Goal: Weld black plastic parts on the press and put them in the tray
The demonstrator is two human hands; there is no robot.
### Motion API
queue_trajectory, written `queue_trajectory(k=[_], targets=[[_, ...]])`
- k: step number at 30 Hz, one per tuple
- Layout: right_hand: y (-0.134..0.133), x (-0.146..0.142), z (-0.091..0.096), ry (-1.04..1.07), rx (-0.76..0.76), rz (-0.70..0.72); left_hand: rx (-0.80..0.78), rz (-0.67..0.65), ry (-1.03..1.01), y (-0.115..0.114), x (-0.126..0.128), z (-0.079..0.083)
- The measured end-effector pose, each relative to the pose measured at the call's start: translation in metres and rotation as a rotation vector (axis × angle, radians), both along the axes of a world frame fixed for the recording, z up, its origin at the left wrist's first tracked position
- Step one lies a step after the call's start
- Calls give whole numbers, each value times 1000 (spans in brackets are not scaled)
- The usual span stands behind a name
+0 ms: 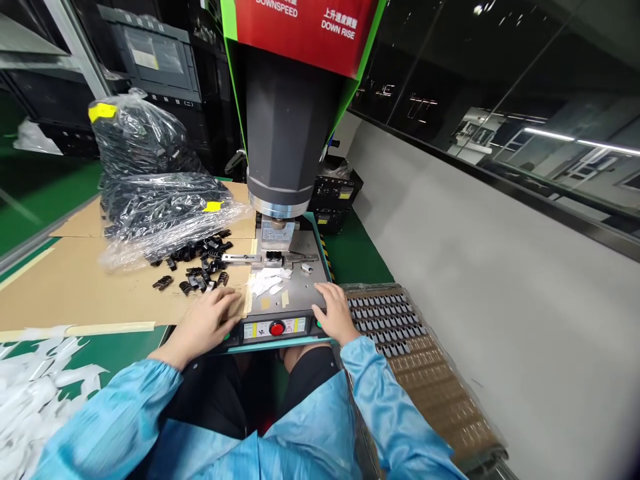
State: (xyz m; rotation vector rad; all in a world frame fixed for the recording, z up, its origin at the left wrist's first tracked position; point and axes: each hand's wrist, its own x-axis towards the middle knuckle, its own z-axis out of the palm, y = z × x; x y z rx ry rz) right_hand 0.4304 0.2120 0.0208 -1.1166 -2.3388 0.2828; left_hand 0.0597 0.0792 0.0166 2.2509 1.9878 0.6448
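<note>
Both my hands rest at the front corners of a press machine's base plate. My left hand lies flat at the left corner with fingers stretched out, beside a green button. On the right corner, my right hand also lies flat with fingers spread. Neither hand holds anything. Between them sits a red button on the front panel. A small black part sits in the fixture under the grey press head. White scraps lie on the plate.
Loose black plastic parts lie on a cardboard sheet to the left, behind them clear bags of more parts. A tray of finished pieces sits right of the machine. White scraps pile at lower left. A grey wall runs along the right.
</note>
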Motion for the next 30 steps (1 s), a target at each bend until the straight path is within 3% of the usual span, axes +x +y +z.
queue_trajectory(k=[4, 17, 20, 24, 30], targets=[[-12, 39, -15, -140, -83, -7, -62, 39, 88, -36, -6, -24], [-14, 28, -14, -137, -45, -51, -83, 82, 103, -33, 0, -20], [-14, 7, -12, -63, -26, -35, -53, 65, 23, -20, 7, -14], [-1, -36, -9, -5, -52, 39, -17, 54, -41, 17, 16, -8], [35, -88, -5, -36, -114, 13, 0, 88, -92, 65, 25, -14]])
